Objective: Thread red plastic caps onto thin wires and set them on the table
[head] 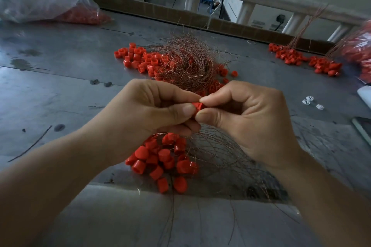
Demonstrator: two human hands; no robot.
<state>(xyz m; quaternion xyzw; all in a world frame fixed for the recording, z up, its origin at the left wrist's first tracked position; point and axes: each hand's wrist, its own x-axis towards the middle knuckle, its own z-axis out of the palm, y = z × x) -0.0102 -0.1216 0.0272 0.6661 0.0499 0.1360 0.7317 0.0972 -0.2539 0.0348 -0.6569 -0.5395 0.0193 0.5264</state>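
**Red cap** (197, 105). One piece, held above the surface (60, 90) at mid-frame. It is pinched from both sides, with the left hand (152, 110) and the right hand (247, 118) each using thumb and forefinger. The remaining fingers of both hands are curled. The fingertips cover the cap, so whether a wire already passes through it cannot be told.

**Bunch of threaded caps** (166, 158). Lies just below the hands, with its thin wires fanning toward the near edge. The strands appear to be gathered under the left hand's lower fingers.

**Risks, as judged:**
- The wire is fine and springy, so its tip may miss the hole or kink if pushed off-line.
- The cap is small and smooth and may slip from the pinch into the bunch beneath.
- Stray strands may snag a finger or cross the wire being fed.

**Tangle of wires** (186, 62). Sits behind the hands, over a pile of loose caps (138, 60). Drawing out one strand would likely drag its neighbours along.

**Second heap of wired caps** (301, 59). Far right, with its wires rising toward the back.

**Plastic bag** (50, 4). Far left, holding more red caps.

**Small white pieces** (309, 102). On the right, well apart from the work.

**Obstruction.** The bunch and its wires fill the spot directly under the hands.
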